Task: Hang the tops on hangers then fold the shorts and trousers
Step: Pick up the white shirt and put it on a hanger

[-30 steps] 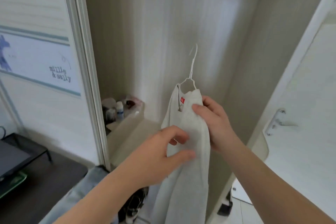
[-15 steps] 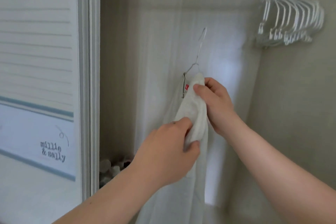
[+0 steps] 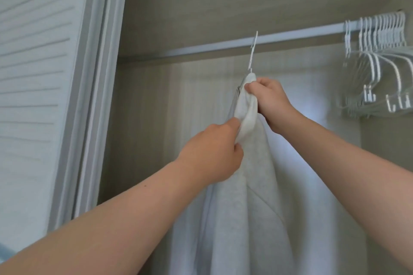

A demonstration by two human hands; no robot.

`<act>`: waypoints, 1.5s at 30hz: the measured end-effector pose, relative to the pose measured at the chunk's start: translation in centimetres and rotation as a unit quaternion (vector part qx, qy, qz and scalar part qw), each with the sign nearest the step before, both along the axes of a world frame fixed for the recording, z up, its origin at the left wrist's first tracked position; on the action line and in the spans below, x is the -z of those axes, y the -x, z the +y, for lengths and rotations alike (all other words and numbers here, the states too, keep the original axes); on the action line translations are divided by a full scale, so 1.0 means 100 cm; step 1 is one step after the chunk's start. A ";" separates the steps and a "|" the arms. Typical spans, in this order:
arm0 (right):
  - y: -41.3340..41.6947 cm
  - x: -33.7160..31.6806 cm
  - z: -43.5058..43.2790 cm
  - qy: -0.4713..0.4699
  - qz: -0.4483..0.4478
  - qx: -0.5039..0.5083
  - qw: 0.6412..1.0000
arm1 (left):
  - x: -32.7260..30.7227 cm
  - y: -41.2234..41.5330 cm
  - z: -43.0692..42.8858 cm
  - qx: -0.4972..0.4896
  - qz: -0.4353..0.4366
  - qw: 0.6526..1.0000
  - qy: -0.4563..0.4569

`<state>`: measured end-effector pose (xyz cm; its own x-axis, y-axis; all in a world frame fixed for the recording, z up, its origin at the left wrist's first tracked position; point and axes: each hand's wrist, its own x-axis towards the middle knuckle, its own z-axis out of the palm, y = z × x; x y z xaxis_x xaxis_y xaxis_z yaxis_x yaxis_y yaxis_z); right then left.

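Observation:
A light grey top (image 3: pixel 250 203) hangs on a white hanger (image 3: pixel 252 53) inside the wardrobe. The hanger's hook is level with the rail (image 3: pixel 201 48) and overlaps it; whether it rests on the rail I cannot tell. My right hand (image 3: pixel 271 102) grips the top's neck and the hanger just under the hook. My left hand (image 3: pixel 214 154) grips a bunch of the top's fabric lower down at the shoulder. The hanger's arms are hidden inside the top.
Several bare white hangers (image 3: pixel 380 56) crowd the rail's right end. A white louvred door (image 3: pixel 40 87) stands at the left. The wardrobe's back wall (image 3: pixel 178 6) is plain beige wood.
Both hands have lifted the top and its hanger upward, from low in the wardrobe up to the rail. My left hand went from touching the fabric to gripping it.

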<state>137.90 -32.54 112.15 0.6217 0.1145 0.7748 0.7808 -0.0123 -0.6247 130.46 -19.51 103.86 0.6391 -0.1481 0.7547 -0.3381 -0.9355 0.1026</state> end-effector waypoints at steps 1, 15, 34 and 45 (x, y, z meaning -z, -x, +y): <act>-0.010 -0.011 -0.001 0.003 0.000 0.009 1.000 | -0.010 -0.010 0.000 -0.007 -0.003 1.000 -0.001; -0.063 -0.042 0.017 0.010 -0.034 0.024 0.999 | -0.045 -0.064 0.013 -0.032 -0.008 0.998 -0.051; -0.069 -0.070 -0.009 -0.037 0.038 0.024 0.998 | -0.066 -0.055 -0.006 -0.051 -0.041 0.996 -0.056; -0.036 -0.047 -0.014 0.142 0.013 0.085 0.986 | -0.032 -0.050 -0.001 -0.084 0.043 0.992 -0.080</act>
<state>141.48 -33.96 116.84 0.6703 0.2169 0.7097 0.7358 -0.3184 -0.5977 135.46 -19.61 107.04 0.7266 -0.1476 0.6710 -0.1719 -0.9846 -0.0305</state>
